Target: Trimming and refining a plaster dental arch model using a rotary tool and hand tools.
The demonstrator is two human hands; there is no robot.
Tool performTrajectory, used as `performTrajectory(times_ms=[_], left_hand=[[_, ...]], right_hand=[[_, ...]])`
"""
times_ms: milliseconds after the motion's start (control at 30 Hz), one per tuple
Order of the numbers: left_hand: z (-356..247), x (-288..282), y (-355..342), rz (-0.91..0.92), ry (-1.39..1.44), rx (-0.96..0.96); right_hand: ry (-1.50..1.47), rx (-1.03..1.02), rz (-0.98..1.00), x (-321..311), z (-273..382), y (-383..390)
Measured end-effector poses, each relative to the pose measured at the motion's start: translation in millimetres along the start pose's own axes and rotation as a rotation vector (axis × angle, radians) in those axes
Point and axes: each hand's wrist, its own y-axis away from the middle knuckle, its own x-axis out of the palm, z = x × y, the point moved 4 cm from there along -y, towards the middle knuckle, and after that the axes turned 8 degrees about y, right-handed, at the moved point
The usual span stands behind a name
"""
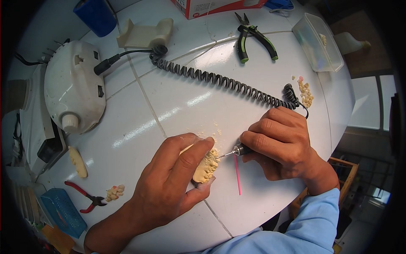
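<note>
My left hand (pixel 169 178) is closed around a pale yellow plaster dental model (pixel 206 168), thumb below and fingers above, covering part of it. In my right hand (pixel 281 146) is a dark rotary handpiece (pixel 242 149), gripped like a pen. Its thin metal bur (pixel 226 155) points left, and the tip meets or nearly meets the toothed edge of the model; whether it touches I cannot tell. Yellow crumbs (pixel 216 132) lie on the table just beyond the model. A thin pink stick (pixel 237 175) rests between the hands, under the handpiece.
The coiled black cord (pixel 220 80) crosses the white tiled table to a white control box (pixel 76 86) at left. Pliers (pixel 253 37) and a clear plastic tub (pixel 318 46) stand far right, near small tooth-like pieces (pixel 305 94). Red-handled cutters (pixel 86 197) and a blue box (pixel 63 211) are near left.
</note>
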Motion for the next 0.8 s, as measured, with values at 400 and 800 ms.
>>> performTrajectory(times_ms=[400,800], left_hand=[[0.7,-0.7,0.1,0.002,0.028,-0.019],[0.9,-0.1,-0.1,0.007,0.006,-0.007]], right_hand=[[-0.016,-0.016,-0.022,-0.5,-1.3,-2.5],[-0.03,0.004,0.005,-1.1,-1.3,0.0]])
